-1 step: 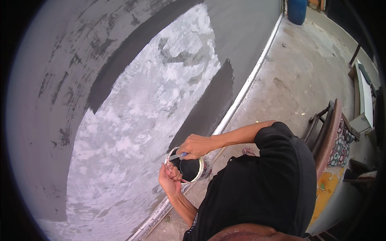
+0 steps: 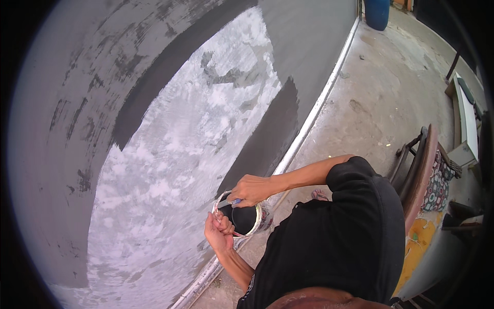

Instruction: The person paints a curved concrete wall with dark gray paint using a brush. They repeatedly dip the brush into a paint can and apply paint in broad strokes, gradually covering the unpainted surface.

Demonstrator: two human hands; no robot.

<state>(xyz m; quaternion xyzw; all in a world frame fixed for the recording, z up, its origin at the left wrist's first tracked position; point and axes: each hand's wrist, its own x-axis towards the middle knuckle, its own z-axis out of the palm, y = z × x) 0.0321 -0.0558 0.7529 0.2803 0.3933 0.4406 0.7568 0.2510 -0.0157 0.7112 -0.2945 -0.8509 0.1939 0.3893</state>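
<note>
A paint bucket (image 2: 265,217) with dark grey paint (image 2: 244,220) inside stands low against the wall in front of me. My left hand (image 2: 219,233) is closed at the bucket's near-left rim, its fingers curled around the edge or handle there; which of the two I cannot tell. Over the far rim, my right hand (image 2: 251,190) grips a flat tool (image 2: 225,203) with a blue handle and a greyish end, either a brush or a scraper. The tool lies across the mouth of the bucket, close to the left fingers. Its grip is partly hidden by my right fingers.
The wall (image 2: 170,149) bears a whitish patchy area framed by dark grey bands. A pale strip (image 2: 314,116) runs along its foot. To the right are a concrete floor (image 2: 370,98), a wooden chair (image 2: 418,177) with a patterned cushion (image 2: 436,185), and a blue barrel (image 2: 377,14) far off.
The view has shifted very slightly. My right hand tilts the blue-handled tool a little, so less of its blue part shows; the left hand keeps its hold on the bucket.
</note>
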